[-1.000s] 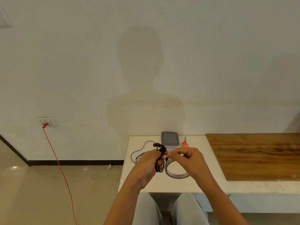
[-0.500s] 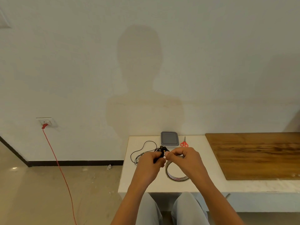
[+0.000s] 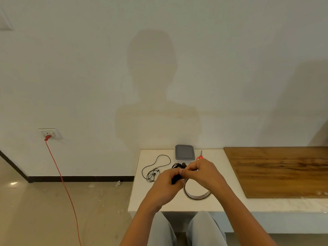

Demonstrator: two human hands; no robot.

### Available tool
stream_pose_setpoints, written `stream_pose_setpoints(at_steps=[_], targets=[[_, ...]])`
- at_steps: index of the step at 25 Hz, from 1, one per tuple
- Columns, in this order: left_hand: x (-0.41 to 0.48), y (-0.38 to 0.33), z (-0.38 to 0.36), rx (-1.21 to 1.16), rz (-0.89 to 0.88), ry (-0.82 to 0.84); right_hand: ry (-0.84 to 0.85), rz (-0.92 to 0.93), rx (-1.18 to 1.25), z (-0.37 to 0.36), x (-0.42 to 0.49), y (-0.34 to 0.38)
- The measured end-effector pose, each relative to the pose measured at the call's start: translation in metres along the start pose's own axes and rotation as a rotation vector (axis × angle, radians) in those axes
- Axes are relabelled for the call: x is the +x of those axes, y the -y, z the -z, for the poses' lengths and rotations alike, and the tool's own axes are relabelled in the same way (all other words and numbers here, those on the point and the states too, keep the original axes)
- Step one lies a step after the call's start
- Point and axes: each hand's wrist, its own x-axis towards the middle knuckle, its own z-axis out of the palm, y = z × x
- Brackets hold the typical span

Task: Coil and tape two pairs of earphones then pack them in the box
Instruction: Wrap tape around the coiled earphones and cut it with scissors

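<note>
A loose black wired earphone pair [image 3: 154,168] lies on the white surface [image 3: 142,201]. The left grip [image 3: 166,185] is clenched around a coiled black earphone bundle [image 3: 175,180], held above the surface. A grey lidded plastic box [image 3: 184,152] stands behind it. A clear adhesive tape roll [image 3: 197,197] lies flat under the right grip [image 3: 204,173], which pinches the bundle's top. Red-handled scissors [image 3: 200,157] lie just beside the box. A brown wooden board [image 3: 284,171] lies rightmost.

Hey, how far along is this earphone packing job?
Done: one black pair looks coiled. In hand: left hand grips that coil, right hand pinches at it, probably taping, above the tape roll. Left: the second pair lies loose on the table, and the lidded box is shut.
</note>
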Motion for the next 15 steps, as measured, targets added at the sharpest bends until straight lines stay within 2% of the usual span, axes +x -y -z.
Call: stream_pose_setpoints(at_steps=[3,6,11,15], targets=[[-0.002,-0.002,0.002,-0.177,0.077,0.049,-0.007,-0.001,-0.075,0.001,0.002,0.001],[-0.001,0.000,0.000,-0.348,0.186,-0.039,-0.027,-0.017,-0.157,0.000,0.001,0.003],[0.001,0.000,-0.009,-0.410,0.269,-0.190,-0.057,-0.040,-0.275,-0.002,-0.005,0.007],[0.004,0.001,-0.009,-0.503,0.305,-0.229,-0.109,-0.062,-0.337,-0.004,-0.005,0.012]])
